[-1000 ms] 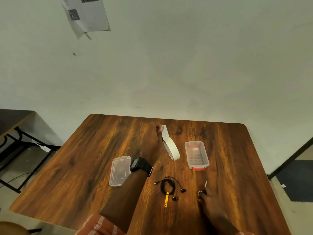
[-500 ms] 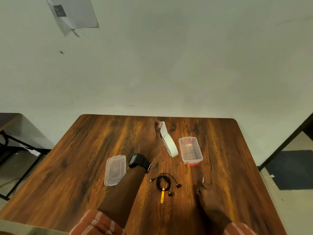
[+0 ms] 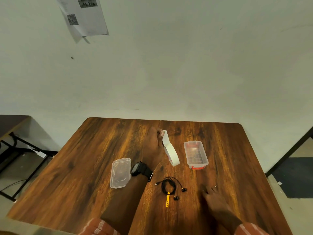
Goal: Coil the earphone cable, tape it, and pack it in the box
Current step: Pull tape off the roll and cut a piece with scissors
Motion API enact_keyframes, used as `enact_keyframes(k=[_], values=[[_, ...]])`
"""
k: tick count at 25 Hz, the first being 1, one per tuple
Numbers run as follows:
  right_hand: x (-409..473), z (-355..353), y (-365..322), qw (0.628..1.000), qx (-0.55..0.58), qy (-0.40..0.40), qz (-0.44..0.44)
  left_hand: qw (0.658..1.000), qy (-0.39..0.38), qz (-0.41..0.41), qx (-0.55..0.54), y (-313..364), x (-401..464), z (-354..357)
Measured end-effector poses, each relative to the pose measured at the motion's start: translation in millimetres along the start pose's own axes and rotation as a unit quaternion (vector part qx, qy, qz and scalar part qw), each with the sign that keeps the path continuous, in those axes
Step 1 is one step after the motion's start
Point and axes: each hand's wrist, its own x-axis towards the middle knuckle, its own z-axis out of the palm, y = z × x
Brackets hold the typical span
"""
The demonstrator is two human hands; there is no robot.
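Observation:
Black earphones (image 3: 167,185) lie coiled on the wooden table (image 3: 81,167), with a yellow tie (image 3: 167,200) strapped around the coil and both earbuds to its right. My left hand (image 3: 152,146), with a black watch on the wrist, holds a white tape roll (image 3: 171,152) on edge above the table, behind the earphones. The clear box (image 3: 186,150) with red clips stands open right of the roll. My right hand (image 3: 215,199) rests on the table right of the earphones, fingers spread. A tiny white bit shows at one fingertip.
The box's clear lid (image 3: 120,173) lies flat left of my left wrist. A dark bench (image 3: 10,122) stands off the table's left side. The wall behind carries a printed sheet (image 3: 84,16). Floor shows past the table's right edge.
Only the head view has shifted a little. My left hand still holds the tape roll in the same spot and my right hand stays beside the earphones.

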Motion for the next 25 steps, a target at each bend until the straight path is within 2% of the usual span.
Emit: enact_keyframes(k=[4,12,14,19,21,23,25], values=[[0,0,3,0.999,-0.043,-0.022,-0.023,1.000,0.003,-0.001,0.020,0,-7,2],[5,-4,-6,0.997,-0.044,-0.055,-0.028,0.999,-0.005,-0.022,0.027,4,-9,6],[9,-5,-6,0.998,-0.041,-0.026,-0.033,1.000,-0.004,-0.015,0.028,3,-8,6],[2,-15,-4,0.997,0.047,0.060,0.030,1.000,0.002,-0.003,0.000,-3,-4,4],[0,-11,5,0.996,0.069,0.058,0.002,1.000,0.002,-0.012,-0.003,-7,-6,5],[-2,-6,10,0.998,0.052,0.023,-0.030,1.000,0.006,-0.006,0.000,-9,-8,6],[-2,-1,6,0.999,0.040,0.016,-0.020,1.000,0.006,0.003,0.001,-10,-8,7]])
